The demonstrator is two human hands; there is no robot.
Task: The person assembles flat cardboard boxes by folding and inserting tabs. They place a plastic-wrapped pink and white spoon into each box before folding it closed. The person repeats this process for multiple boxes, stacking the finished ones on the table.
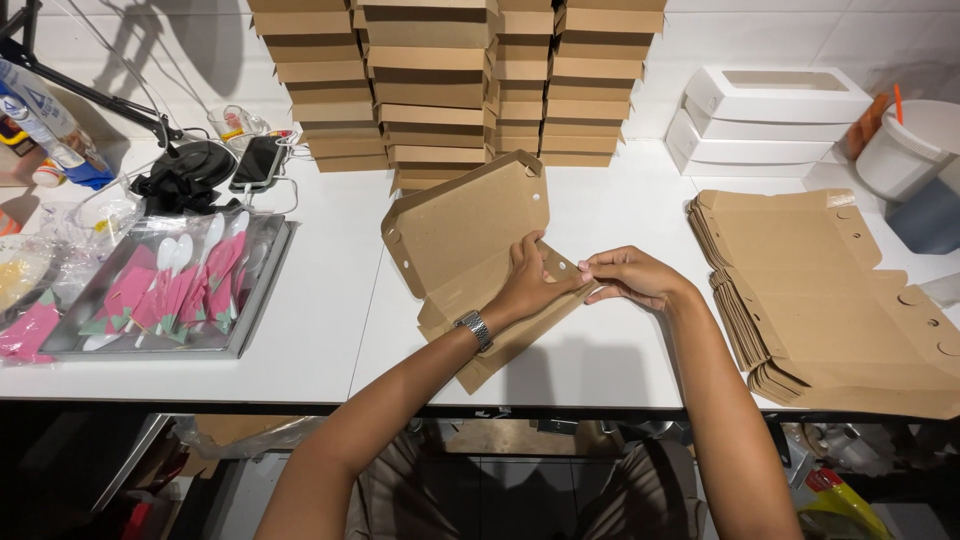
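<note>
Left hand (528,278) and right hand (628,277) each pinch a flap of the half-folded brown cardboard box (462,240) on the white table (320,330).

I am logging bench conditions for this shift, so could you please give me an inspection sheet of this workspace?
Surface: white table, two tops butted together, seam in the middle.
Job's things: flat brown cardboard box blank, partly folded, one side raised; pile of unfolded blanks at the right; stacks of folded brown boxes behind.
Clutter: metal tray of white spoons in pink wrappers; white window boxes; white bucket; glass cup.
Hands: left hand, wristwatch on it, and right hand both pinch a flap of the blank.
Cables: white cable by a phone.
Surroundings: white tiled wall; bags under the table.
</note>
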